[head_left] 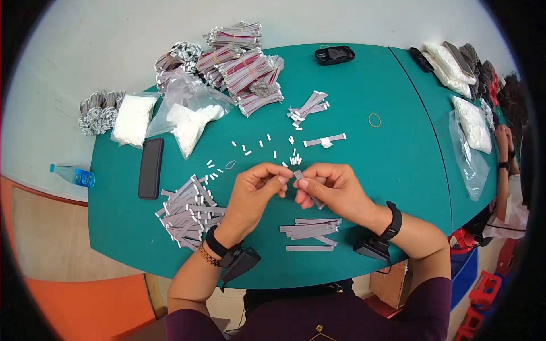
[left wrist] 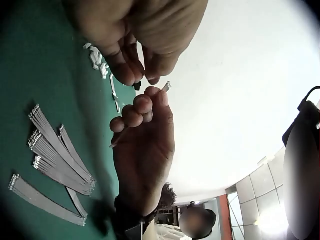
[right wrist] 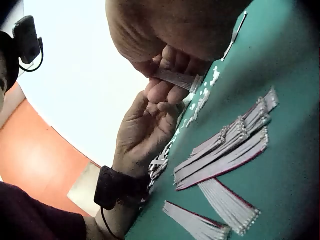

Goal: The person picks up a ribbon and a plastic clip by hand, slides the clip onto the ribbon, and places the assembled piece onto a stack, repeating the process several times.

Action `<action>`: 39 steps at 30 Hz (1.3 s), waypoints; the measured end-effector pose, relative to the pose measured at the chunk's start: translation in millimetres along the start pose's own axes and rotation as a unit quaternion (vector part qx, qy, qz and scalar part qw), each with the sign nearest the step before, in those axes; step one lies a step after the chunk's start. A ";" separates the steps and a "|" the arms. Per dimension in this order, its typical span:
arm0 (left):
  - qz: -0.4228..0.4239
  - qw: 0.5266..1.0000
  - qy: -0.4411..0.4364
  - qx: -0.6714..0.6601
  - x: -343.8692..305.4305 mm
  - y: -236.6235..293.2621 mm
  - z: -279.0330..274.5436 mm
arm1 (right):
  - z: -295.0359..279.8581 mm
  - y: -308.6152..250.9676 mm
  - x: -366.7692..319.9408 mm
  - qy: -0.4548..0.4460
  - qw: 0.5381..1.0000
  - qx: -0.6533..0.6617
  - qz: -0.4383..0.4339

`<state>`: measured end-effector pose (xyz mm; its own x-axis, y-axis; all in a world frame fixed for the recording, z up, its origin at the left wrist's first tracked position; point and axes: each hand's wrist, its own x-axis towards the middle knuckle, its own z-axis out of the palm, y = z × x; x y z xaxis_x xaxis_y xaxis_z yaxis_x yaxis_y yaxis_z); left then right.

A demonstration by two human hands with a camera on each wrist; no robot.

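My right hand (head_left: 335, 187) grips a short grey ribbon cable (right wrist: 175, 79) between thumb and curled fingers, one end standing out toward my left hand. The left hand (head_left: 259, 190) is close beside it, thumb and forefinger pinched at a small white connector (head_left: 292, 168), mostly hidden by the fingertips. In the left wrist view the cable's pale end (left wrist: 166, 87) pokes out past the right thumb. Several loose white connectors (head_left: 294, 159) lie just beyond the hands. Nearer my body is a small stack of grey ribbon cables (head_left: 310, 230).
A heap of short cables with white ends (head_left: 187, 213) lies at left, beside a dark phone (head_left: 151, 169). Bags of white connectors (head_left: 135, 119) and bundled cables (head_left: 244, 71) stand at the back. One cable (head_left: 315, 141) and a rubber band (head_left: 374, 120) lie right of centre.
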<state>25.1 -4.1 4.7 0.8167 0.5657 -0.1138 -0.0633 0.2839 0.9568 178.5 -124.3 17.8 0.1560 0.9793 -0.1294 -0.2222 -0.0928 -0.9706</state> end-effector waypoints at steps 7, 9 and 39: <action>0.006 1.000 -0.008 -0.016 -5.3 7.7 12.6 | 4.9 2.3 -3.3 0.008 1.000 0.004 -0.012; 0.010 1.000 -0.008 -0.010 -6.2 7.5 12.7 | 5.6 7.5 -3.7 0.010 1.000 0.008 -0.022; 0.091 0.995 -0.001 0.044 -6.3 2.2 10.3 | 10.4 7.8 -4.8 0.007 0.998 -0.029 -0.056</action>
<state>25.7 -15.0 10.3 0.7978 0.5994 0.0648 -0.1608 0.1080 0.9811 166.0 -127.8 12.9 0.1891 0.9817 -0.0227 -0.1471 0.0055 -0.9891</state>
